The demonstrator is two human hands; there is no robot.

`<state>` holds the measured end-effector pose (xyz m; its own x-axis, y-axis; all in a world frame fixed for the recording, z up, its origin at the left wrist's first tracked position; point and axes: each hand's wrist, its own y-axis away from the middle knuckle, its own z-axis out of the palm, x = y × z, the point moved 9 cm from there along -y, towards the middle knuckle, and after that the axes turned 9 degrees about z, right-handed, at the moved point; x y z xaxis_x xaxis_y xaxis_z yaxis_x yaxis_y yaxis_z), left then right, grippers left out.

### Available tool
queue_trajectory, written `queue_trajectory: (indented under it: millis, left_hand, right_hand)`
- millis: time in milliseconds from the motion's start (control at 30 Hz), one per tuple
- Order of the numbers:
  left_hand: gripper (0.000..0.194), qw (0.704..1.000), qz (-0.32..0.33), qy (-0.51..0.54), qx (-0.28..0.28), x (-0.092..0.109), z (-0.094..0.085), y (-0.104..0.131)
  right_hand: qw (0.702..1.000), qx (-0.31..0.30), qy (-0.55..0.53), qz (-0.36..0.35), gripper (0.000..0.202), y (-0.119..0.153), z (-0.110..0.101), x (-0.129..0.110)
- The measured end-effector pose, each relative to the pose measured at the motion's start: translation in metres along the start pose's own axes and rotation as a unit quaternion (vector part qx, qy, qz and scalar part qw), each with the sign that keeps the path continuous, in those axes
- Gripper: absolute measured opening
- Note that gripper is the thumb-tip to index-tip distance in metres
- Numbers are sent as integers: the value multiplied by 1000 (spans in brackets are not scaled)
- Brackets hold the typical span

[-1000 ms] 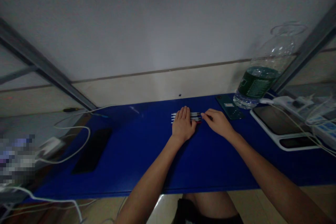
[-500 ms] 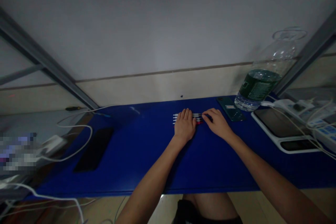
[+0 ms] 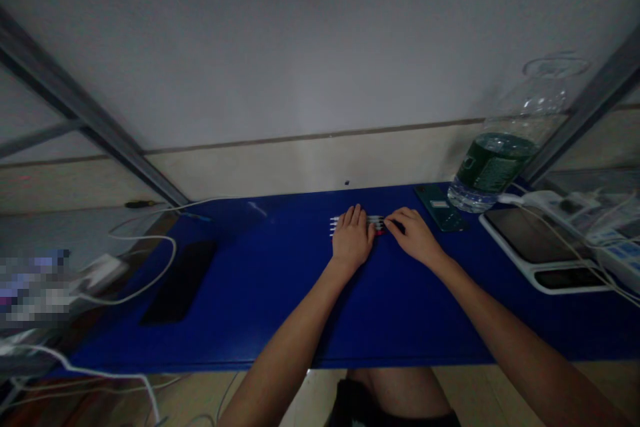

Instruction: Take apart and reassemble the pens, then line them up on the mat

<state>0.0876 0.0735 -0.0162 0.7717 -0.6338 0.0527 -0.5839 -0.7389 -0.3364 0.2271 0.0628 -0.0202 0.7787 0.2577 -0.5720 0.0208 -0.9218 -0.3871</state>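
Several slim pens [image 3: 376,221] lie side by side across the blue tabletop [image 3: 270,280], their tips pointing left. Flat over their middle rests my left hand [image 3: 351,237], fingers stretched out and covering part of them. At the pens' right ends is my right hand [image 3: 409,231], its thumb and forefinger curled near the end of the upper pen. Whether those fingertips pinch it is too small to make out. A bit of red shows on the lowest pen beside my left thumb.
A dark green phone [image 3: 440,207] lies right of my right hand, beside a large water bottle [image 3: 493,163]. Farther right are a white scale [image 3: 545,240] and cables. A black flat object [image 3: 180,280] lies at the left, near a white cable [image 3: 173,260].
My right fingertips have shifted very slightly left at the pens' ends. My left hand stays on the pens.
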Motion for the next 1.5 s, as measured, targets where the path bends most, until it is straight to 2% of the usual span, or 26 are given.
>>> queue_trajectory:
  millis: [333, 633, 800, 967, 1067, 1133, 1233, 1333, 1433, 1500]
  left_hand:
    - [49, 1000, 14, 10, 22, 0, -3, 0]
    - [55, 1000, 17, 13, 15, 0, -3, 0]
    - [58, 998, 21, -7, 52, -1, -31, -1]
    - [54, 992, -40, -8, 122, -35, -68, 11]
    - [50, 985, -66, 10, 161, -51, -77, 18]
    - [47, 983, -65, 19, 169, -53, -76, 20]
    - [40, 989, -31, 26, 143, -42, -68, 17]
    - [39, 994, 58, 36, 82, -16, -57, 12]
    - [38, 985, 165, 44, 14, 13, -47, 13]
    - [37, 983, 179, 37, -16, 19, -43, 14]
  right_hand:
    - [1000, 12, -11, 6, 24, 0, -6, -3]
    - [1000, -3, -10, -10, 20, 1, -9, -11]
    - [998, -18, -17, -50, 13, 6, -7, -24]
    - [997, -33, -18, -68, 12, 9, 0, -30]
    - [997, -42, -16, -67, 11, 9, 1, -31]
    - [996, -48, -16, -70, 12, 9, 1, -32]
    - [995, -59, -25, -76, 9, 11, 2, -35]
    - [994, -66, -43, -75, 4, 12, 2, -38]
    - [994, -64, -59, -69, 5, 11, -1, -40]
    - [994, -56, -69, -59, 8, 8, -5, -40]
